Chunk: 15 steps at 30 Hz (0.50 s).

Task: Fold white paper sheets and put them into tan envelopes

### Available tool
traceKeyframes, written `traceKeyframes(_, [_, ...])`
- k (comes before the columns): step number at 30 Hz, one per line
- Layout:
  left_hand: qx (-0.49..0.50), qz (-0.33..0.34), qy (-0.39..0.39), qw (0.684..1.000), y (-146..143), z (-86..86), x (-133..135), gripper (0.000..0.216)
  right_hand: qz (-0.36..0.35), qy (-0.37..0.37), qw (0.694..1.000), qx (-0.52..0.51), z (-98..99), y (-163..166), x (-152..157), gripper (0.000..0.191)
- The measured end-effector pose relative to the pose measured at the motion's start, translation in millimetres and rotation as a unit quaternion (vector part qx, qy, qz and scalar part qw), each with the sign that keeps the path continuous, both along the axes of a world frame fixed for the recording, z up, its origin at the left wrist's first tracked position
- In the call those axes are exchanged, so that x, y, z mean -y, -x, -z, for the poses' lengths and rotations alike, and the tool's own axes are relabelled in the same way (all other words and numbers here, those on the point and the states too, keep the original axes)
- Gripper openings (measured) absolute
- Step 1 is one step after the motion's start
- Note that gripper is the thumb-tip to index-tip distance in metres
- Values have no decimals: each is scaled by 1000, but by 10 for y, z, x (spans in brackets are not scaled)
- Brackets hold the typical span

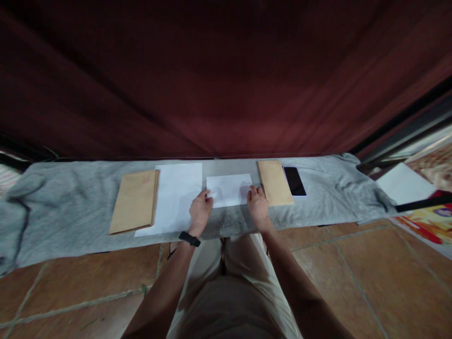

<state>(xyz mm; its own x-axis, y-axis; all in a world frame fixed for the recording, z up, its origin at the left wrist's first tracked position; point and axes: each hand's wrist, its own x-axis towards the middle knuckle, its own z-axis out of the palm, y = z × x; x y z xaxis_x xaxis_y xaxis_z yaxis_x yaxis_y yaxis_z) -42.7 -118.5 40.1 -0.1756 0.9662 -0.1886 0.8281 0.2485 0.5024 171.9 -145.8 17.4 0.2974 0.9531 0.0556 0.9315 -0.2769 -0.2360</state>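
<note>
A white sheet of paper (pixel 229 189), wider than tall and seemingly folded, lies in front of me on the grey cloth. My left hand (pixel 200 211), with a dark band on the wrist, has thumb and fingers closed at the paper's left edge. At the opposite edge, my right hand (pixel 257 205) has its fingers curled closed on the paper's right side. Larger white sheets (pixel 179 195) lie to the left, partly under a stack of brown envelopes (pixel 134 200). Just right of my right hand is another brown envelope (pixel 277 183).
A phone (pixel 294 181) with a dark screen lies beside the right envelope. Grey cloth (pixel 332 193) covers the long narrow surface, and a dark red curtain (pixel 226 94) hangs behind it. Tiled floor (pixel 353 263) lies below. A white sheet (pixel 406 183) and colourful packaging (pixel 431 223) are at far right.
</note>
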Motion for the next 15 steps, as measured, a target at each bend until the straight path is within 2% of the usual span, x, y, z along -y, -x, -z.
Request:
traceKeyframes(8, [-35, 7, 11, 999, -52, -79, 9, 39, -21, -26, 999, 43, 34, 5, 3, 38])
traceKeyframes(15, [-70, 19, 5, 997, -87, -101, 22, 41, -36, -77, 996, 36, 97, -19, 4, 35])
